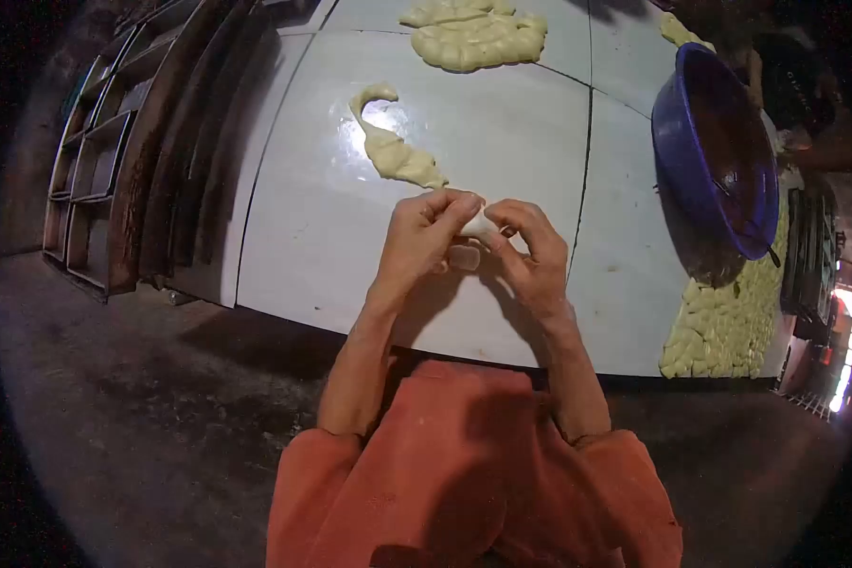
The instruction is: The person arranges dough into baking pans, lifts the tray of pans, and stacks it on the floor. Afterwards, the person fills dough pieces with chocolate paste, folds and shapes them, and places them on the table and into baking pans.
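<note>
My left hand (424,235) and my right hand (532,248) meet above the near part of the white table. Between their closed fingertips is a small white piece (480,225), partly hidden; its kind does not show. Just below it, close to my left fingers, is a small pale, blocky thing (463,257), whose kind I cannot make out. Beyond my left hand, a curved strip of pale yellow dough (399,156) lies on the table, its near end close to my knuckles.
A larger dough mass (478,40) lies at the table's far side. On the right stands a blue-purple basin (670,142), with many flattened dough pieces (719,327) near it. Metal trays or pans (95,156) stand on the left. Seams cross the white tabletop (298,237).
</note>
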The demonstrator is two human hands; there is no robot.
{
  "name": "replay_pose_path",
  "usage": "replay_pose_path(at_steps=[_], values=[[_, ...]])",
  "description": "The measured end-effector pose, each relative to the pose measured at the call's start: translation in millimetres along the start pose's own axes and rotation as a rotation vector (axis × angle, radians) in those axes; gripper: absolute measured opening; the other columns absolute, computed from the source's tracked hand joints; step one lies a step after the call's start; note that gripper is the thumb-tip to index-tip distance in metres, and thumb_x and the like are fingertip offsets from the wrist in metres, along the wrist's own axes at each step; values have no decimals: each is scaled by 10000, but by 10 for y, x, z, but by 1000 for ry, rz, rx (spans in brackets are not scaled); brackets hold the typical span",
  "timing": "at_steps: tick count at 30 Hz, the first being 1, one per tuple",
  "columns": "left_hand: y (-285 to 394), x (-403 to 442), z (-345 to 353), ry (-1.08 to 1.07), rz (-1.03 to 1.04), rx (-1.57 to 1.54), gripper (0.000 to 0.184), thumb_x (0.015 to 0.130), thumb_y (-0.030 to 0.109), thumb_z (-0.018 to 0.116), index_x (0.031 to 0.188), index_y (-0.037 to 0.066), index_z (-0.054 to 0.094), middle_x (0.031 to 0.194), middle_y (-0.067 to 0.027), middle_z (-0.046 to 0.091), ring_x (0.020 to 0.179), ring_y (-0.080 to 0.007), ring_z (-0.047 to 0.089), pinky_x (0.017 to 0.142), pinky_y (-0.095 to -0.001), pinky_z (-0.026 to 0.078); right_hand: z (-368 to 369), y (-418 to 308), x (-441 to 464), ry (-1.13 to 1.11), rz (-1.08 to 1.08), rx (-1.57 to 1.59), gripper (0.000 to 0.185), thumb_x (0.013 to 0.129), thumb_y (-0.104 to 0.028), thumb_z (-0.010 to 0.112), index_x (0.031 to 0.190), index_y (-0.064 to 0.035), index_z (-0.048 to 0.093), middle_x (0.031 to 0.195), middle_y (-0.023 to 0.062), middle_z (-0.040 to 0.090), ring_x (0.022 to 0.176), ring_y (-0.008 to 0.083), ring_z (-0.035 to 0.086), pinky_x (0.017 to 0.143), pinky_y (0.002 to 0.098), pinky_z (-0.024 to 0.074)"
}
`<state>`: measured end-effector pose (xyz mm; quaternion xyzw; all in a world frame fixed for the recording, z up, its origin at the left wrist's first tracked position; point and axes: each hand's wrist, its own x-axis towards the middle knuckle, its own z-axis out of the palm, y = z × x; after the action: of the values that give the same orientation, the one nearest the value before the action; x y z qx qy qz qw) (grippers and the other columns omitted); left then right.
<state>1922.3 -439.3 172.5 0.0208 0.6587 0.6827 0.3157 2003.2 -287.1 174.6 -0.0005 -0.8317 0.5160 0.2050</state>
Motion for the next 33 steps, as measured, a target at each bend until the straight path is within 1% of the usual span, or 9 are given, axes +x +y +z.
replay_pose_path(at_steps=[4, 7, 9, 11, 16, 21, 24, 27, 33], values=[[71, -205, -148, 97, 133, 278, 538, 966, 315, 675, 1396, 14, 551, 1088, -124, 704, 924, -166, 679, 777, -307, 554, 10, 37, -43, -74, 385, 148, 211, 931, -149, 673, 1087, -6, 681, 996, 133, 699, 895, 244, 685, 820, 349, 547], [134, -319, -422, 43, 287, 877, 791, 738, 382, 858, 1410, 103, 545, 1232, -140, 641, 1009, -276, 689, 829, -366, 566, 57, 150, -95, -290, 457, -70, 265, 946, -205, 655, 1092, 16, 677, 982, 166, 693, 881, 291, 687, 833, 366, 541], [40, -331, -509, -37, 303, 900, 793, 717, 334, 854, 1400, 92, 532, 1261, -133, 608, 1011, -302, 672, 845, -383, 553, 39, 157, -84, -361, 433, -141, 346, 938, -245, 649, 1158, 22, 649, 1083, 195, 668, 964, 335, 667, 872, 399, 526], [-56, -336, -555, -142, 421, 1009, 809, 697, 264, 849, 1400, 89, 487, 1293, -132, 554, 1034, -348, 640, 871, -410, 533, 32, 26, -122, -282, 154, -344, 405, 903, -229, 675, 1226, 5, 612, 1210, 188, 626, 1048, 349, 635, 900, 431, 508], [-233, -160, -491, -228, 377, 953, 613, 754, 174, 794, 1307, 76, 551, 1170, -136, 595, 977, -362, 641, 832, -444, 523, 84, 16, -88, -495, 177, -191, 458, 857, -258, 721, 1222, -17, 584, 1128, 164, 604, 990, 351, 623, 873, 432, 505], [-93, -224, -533, -233, 408, 953, 636, 764, 210, 800, 1332, 78, 545, 1173, -136, 606, 929, -348, 648, 819, -435, 526, -25, -38, 65, -556, 206, -159, 422, 876, -282, 702, 1195, -21, 608, 1061, 176, 635, 944, 340, 659, 827, 411, 528], [-6, -286, -636, -185, 286, 757, 829, 758, 294, 849, 1463, 93, 463, 1308, -153, 598, 1033, -271, 649, 873, -377, 534, 64, 42, 219, -268, 298, -270, 439, 884, -286, 720, 1212, -11, 621, 1097, 183, 667, 929, 319, 705, 811, 418, 549], [34, -187, -773, 7, 250, 774, 634, 836, 177, 760, 1408, 61, 514, 1334, -156, 586, 1041, -301, 653, 885, -385, 546, 314, 174, 499, -205, 169, -359, 466, 873, -302, 729, 1209, 3, 621, 1033, 182, 657, 919, 340, 679, 797, 432, 543], [-45, 504, -914, 204, 680, 1156, 468, 876, 127, 668, 1332, 65, 585, 1392, -215, 534, 1334, -391, 465, 1122, -511, 360, 951, 485, 726, -188, -30, -523, 462, 825, -361, 753, 1125, -24, 651, 938, 144, 627, 889, 319, 646, 745, 456, 531]])
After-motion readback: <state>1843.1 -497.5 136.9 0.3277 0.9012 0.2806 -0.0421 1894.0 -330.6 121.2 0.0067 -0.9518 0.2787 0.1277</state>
